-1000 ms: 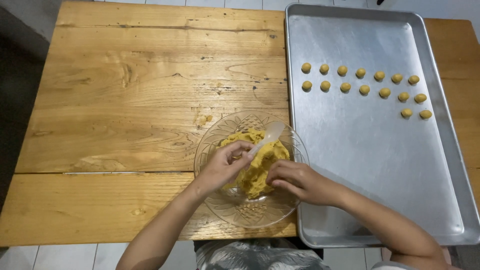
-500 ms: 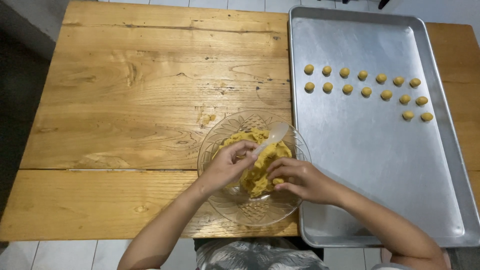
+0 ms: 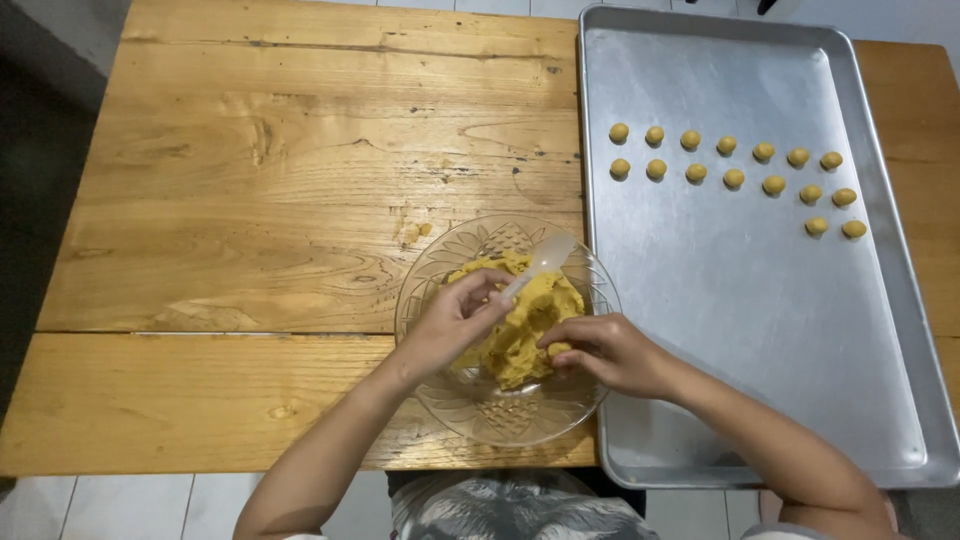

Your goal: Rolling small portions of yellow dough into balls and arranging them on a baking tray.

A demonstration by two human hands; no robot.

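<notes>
The table [image 3: 280,200] was planked wood, knotted, with a satin sheen; the tray [image 3: 740,330] was dull brushed metal, smooth; the bowl [image 3: 440,280] was clear patterned glass; the spoon [image 3: 545,260] looked like translucent white plastic; the dough [image 3: 525,330] was yellow, matt, crumbly.

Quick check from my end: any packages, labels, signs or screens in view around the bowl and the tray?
None in view. On the wooden table only: the clear glass bowl of yellow dough under both hands, and the bare metal tray with small dough balls.
</notes>
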